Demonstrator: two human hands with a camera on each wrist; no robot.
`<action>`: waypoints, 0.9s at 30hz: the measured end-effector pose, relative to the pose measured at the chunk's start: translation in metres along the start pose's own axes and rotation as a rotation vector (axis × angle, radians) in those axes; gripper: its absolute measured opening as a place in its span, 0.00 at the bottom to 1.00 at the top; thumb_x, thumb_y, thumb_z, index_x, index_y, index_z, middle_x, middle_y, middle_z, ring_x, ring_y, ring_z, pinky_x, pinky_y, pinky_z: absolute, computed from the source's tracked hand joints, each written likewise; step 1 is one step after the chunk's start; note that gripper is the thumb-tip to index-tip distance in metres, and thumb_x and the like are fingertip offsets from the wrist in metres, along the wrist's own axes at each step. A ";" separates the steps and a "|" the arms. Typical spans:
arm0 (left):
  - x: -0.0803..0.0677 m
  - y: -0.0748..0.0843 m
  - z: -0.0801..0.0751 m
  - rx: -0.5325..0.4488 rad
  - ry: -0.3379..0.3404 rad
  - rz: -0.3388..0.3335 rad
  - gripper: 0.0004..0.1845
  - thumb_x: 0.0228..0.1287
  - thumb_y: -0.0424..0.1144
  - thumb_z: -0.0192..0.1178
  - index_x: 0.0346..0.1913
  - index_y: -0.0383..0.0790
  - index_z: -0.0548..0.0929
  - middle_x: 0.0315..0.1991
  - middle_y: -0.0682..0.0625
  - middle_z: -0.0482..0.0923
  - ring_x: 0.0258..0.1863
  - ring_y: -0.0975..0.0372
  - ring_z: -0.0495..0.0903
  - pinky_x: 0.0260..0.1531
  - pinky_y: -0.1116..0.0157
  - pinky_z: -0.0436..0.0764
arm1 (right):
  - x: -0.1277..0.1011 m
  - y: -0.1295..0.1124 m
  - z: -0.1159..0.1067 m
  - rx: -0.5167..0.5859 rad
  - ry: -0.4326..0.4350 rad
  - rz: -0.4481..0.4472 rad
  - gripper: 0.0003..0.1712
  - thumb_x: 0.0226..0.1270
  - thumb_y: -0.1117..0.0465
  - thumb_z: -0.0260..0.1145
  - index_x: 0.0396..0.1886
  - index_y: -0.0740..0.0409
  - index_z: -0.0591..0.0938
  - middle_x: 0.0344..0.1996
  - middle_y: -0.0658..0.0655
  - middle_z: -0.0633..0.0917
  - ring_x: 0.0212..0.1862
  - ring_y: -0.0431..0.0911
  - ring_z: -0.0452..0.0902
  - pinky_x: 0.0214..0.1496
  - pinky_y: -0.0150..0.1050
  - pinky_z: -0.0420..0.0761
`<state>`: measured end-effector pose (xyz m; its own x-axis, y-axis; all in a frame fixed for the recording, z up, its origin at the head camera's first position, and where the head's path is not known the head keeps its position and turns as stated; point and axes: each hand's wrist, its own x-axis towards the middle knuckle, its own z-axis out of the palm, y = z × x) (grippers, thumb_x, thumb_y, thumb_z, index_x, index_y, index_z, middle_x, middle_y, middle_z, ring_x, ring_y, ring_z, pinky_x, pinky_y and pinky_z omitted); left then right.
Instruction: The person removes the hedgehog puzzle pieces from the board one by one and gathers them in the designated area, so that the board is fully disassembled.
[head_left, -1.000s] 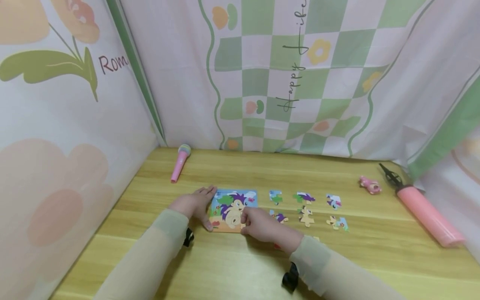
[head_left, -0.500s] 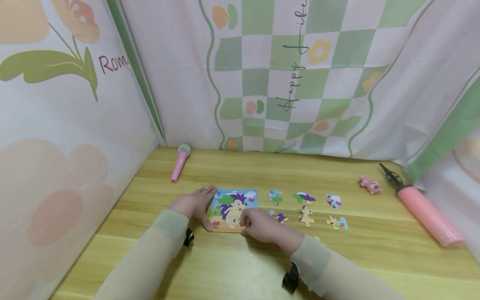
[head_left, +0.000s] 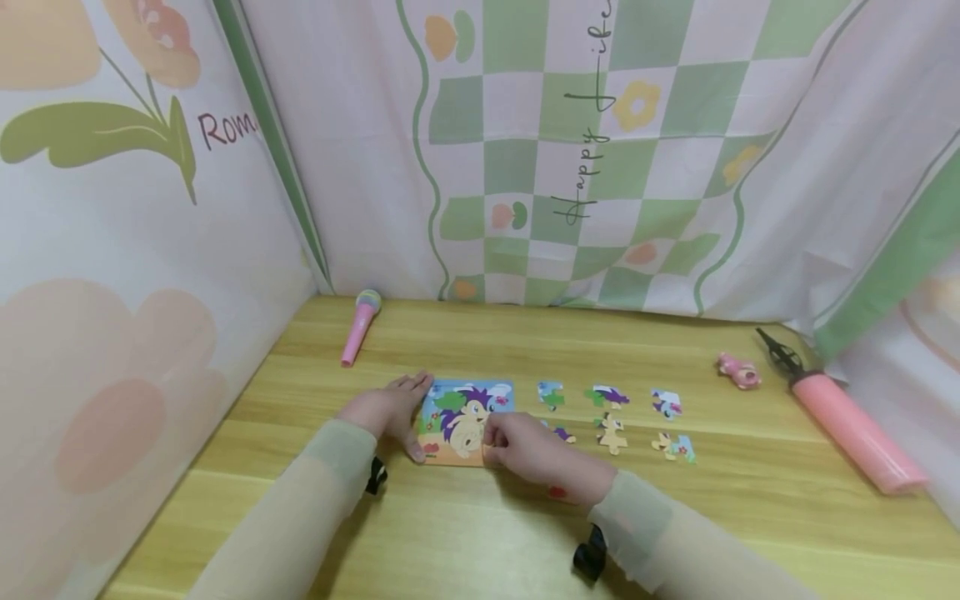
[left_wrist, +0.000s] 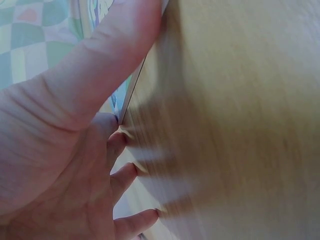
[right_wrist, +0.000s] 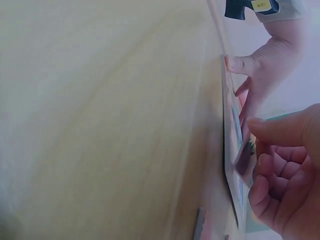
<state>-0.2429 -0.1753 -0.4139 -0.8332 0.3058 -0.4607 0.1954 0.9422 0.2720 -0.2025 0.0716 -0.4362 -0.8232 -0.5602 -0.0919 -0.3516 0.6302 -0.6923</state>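
Observation:
A square hedgehog picture puzzle lies on the wooden table between the two hands. My left hand rests at its left edge with fingers spread; in the left wrist view the thumb lies along the edge and the fingertips touch the tabletop. At the puzzle's right side, my right hand pinches a puzzle piece between thumb and forefinger. In the right wrist view that piece stands tilted, close over the puzzle's surface. The other fingers of this hand are curled. From the head view the piece is mostly hidden by the fingers.
Loose puzzle pieces lie in rows right of the puzzle, some partly covered by the right arm. A pink microphone lies at the back left. A small pink figurine and a pink pump are at the right.
My right hand has shifted slightly to the right, now covering more of the nearest loose piece. The left hand stays in place on the puzzle's edge.

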 end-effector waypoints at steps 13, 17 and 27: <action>0.003 -0.001 0.002 -0.005 0.001 0.005 0.71 0.36 0.58 0.79 0.80 0.47 0.44 0.80 0.51 0.37 0.77 0.50 0.38 0.71 0.43 0.48 | -0.018 -0.007 -0.044 -0.003 0.058 -0.050 0.04 0.68 0.66 0.65 0.35 0.54 0.77 0.27 0.52 0.79 0.29 0.45 0.76 0.29 0.39 0.80; 0.001 -0.001 0.002 -0.008 0.005 0.004 0.70 0.37 0.58 0.79 0.80 0.46 0.44 0.80 0.50 0.38 0.77 0.49 0.39 0.71 0.43 0.49 | -0.044 0.001 -0.081 -0.093 0.084 -0.082 0.03 0.68 0.65 0.65 0.36 0.55 0.78 0.27 0.51 0.80 0.28 0.44 0.76 0.29 0.37 0.80; 0.001 -0.001 0.001 -0.019 0.004 0.013 0.70 0.37 0.55 0.80 0.80 0.44 0.45 0.80 0.48 0.38 0.77 0.48 0.39 0.71 0.44 0.48 | -0.125 0.053 -0.139 -0.307 0.087 -0.050 0.09 0.61 0.68 0.69 0.30 0.53 0.77 0.20 0.43 0.72 0.24 0.36 0.66 0.26 0.34 0.73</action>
<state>-0.2436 -0.1758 -0.4159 -0.8327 0.3172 -0.4540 0.1960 0.9355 0.2941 -0.1802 0.2501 -0.3619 -0.8321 -0.5546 0.0078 -0.4996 0.7433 -0.4449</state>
